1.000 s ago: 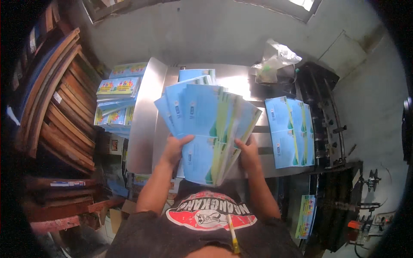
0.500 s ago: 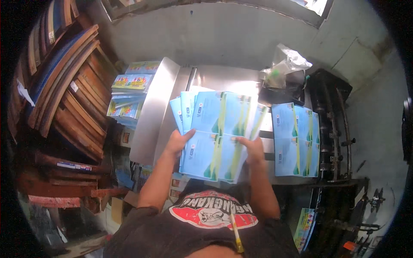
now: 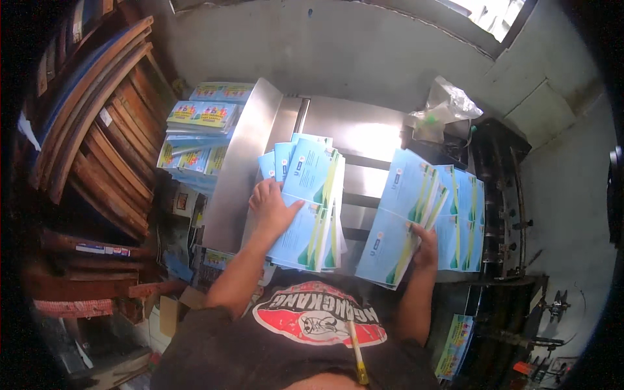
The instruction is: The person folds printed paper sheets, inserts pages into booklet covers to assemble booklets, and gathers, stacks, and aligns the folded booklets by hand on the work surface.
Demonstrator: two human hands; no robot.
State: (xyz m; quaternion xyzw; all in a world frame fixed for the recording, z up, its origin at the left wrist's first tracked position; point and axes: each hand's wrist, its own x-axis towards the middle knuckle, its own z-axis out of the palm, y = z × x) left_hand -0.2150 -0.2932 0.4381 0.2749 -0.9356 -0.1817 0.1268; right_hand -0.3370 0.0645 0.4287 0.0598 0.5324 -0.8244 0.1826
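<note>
Blue and green printed sheets are split into two bundles over the metal table (image 3: 374, 130). My left hand (image 3: 272, 208) holds the left bundle of sheets (image 3: 305, 175) by its left edge, with the thumb lying on top; the sheets fan out unevenly. In my right hand (image 3: 426, 247) is a thinner bundle of sheets (image 3: 390, 221), pinched at its right edge and tilted, with the thumb on its face. That bundle partly covers a stack of the same sheets (image 3: 471, 221) at the right.
An upright metal plate (image 3: 240, 156) stands left of the hands, with stacks of colourful prints (image 3: 201, 116) behind it. Wooden frames (image 3: 97, 123) lean at the far left. A clear plastic bag (image 3: 448, 107) sits at the back right, near black machine bars (image 3: 513, 195).
The single pile held between both hands has parted. My right hand has moved right and slightly down with one bundle, while my left hand keeps the other.
</note>
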